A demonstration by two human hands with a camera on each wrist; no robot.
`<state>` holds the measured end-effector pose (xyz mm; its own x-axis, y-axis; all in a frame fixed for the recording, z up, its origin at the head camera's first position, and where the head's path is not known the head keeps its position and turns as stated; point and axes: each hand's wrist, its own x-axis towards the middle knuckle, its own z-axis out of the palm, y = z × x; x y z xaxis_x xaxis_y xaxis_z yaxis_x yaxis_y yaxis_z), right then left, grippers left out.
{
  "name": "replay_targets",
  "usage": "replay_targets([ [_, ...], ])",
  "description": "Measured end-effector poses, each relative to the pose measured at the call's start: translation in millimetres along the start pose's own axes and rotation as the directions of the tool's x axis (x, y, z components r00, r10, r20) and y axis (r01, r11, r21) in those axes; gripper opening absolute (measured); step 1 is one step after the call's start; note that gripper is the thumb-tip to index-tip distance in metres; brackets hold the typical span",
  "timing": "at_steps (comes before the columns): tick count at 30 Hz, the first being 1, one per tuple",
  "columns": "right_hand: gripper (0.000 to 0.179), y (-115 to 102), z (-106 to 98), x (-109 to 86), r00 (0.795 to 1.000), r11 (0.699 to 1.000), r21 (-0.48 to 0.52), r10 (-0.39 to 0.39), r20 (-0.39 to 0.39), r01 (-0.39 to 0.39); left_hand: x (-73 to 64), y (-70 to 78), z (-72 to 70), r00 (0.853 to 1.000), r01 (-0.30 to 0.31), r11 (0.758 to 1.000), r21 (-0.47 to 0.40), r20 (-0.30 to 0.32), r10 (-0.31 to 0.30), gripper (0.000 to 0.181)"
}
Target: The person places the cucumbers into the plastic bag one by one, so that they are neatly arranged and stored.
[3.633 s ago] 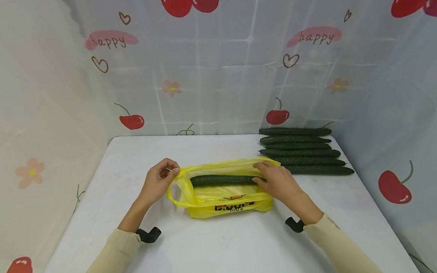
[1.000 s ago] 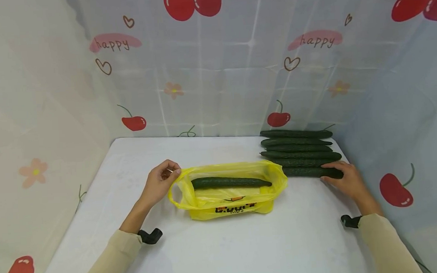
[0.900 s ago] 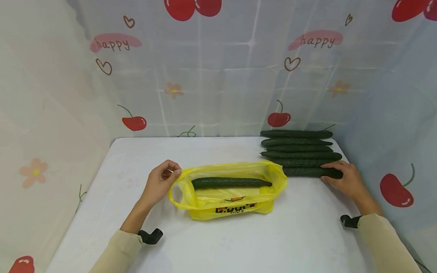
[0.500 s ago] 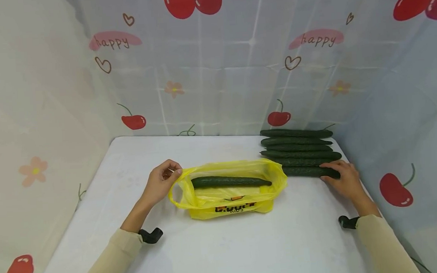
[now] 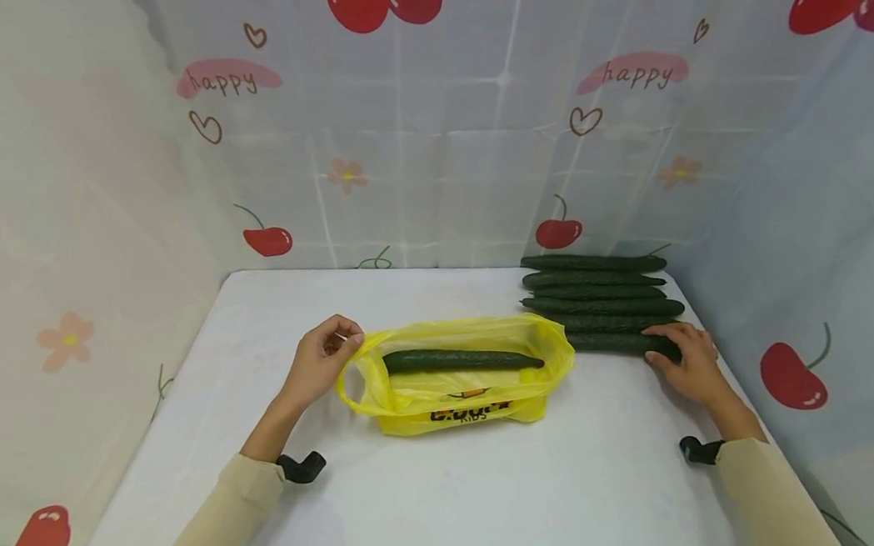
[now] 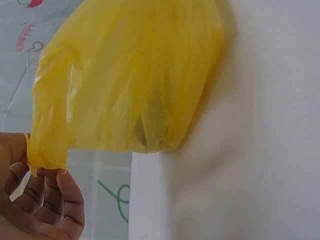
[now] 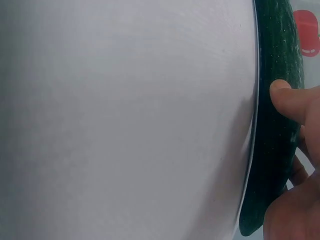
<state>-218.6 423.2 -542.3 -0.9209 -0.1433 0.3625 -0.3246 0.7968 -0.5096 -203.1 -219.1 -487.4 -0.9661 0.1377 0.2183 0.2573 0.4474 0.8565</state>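
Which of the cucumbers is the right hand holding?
The row's front cucumber, nearest the person: the right hand grips its right end. The row's other cucumbers lie behind it, and another cucumber lies inside the yellow bag.

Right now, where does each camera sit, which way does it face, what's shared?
Head: on the person's head, facing forward and down at the table, yellow bag and cucumber row; both sleeves, left-hand grip and right-hand grip show.
Left wrist: on that wrist, facing the yellow bag's side; the left-hand grip shows lower left, pinching its handle.
Right wrist: on that wrist, facing the table and nearest cucumber; part of the right-hand grip shows.
Shared: head and left wrist, yellow bag; head and right wrist, nearest cucumber.
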Motion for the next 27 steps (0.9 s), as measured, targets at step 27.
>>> replay_targets([
  [27,0.038,-1.6,-27.2,-12.6,0.994,0.996,0.058,0.072,-0.084,-0.067,-1.3,5.7,0.1,1.000,-0.002,1.000,0.013,-0.020,0.002,0.013],
])
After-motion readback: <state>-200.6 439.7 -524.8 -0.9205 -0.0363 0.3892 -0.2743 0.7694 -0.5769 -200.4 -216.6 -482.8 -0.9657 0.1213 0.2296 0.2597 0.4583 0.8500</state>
